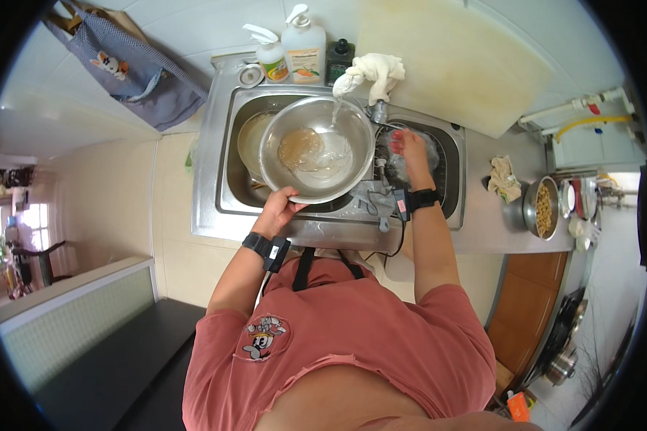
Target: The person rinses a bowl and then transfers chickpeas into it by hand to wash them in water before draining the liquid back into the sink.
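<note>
My left hand (283,209) grips the near rim of a large stainless steel bowl (359,161), thumb inside the rim. The bowl lies over the left sink basin and the divider. A stream of water (335,112) falls into it from the tap (378,112), whose spout is wrapped in white cloth (377,70). Cloudy, pale brown water with bubbles covers the bowl's bottom. My right hand (411,151), fingers curled, is above the right basin just below the tap lever (392,126); whether it touches the lever is unclear. Beneath that hand is a clear plastic-looking thing (430,153).
Another round vessel (248,143) sits partly hidden in the left basin (234,186). A grey cloth (374,198) hangs at the divider's front. Pump bottles (304,51) line the back edge. Rightward on the counter are a beige rag (504,179) and a steel bowl of brown pieces (543,210).
</note>
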A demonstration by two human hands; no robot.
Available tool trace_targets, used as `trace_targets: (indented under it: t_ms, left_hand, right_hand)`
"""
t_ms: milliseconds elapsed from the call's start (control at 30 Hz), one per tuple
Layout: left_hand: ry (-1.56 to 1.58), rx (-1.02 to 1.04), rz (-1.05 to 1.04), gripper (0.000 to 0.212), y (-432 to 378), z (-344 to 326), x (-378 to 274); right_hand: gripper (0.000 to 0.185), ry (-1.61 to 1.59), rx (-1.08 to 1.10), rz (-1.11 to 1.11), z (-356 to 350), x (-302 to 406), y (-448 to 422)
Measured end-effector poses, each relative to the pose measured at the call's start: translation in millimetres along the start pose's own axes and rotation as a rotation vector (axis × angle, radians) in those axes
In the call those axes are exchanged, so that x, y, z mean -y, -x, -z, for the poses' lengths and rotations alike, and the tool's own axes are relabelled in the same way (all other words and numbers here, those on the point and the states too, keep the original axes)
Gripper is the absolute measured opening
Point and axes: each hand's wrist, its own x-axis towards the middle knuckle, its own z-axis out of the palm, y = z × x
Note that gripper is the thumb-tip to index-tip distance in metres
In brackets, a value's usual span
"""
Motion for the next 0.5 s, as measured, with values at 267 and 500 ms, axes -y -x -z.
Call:
trace_targets:
  t_ms: [267, 500]
  left_hand:
    - [0.059, 0.005, 0.001, 0.022, 2.4, -12.2, 4.5]
    - [0.165, 0.098, 0.045, 0.018, 13.7, 4.4, 13.0]
  right_hand:
    - [0.035, 0.078, -0.036, 0.029, 3.8, 12.1, -34.1]
    - [0.09, 0.467, 0.301, -0.23, -68.2, 35.7, 104.9]
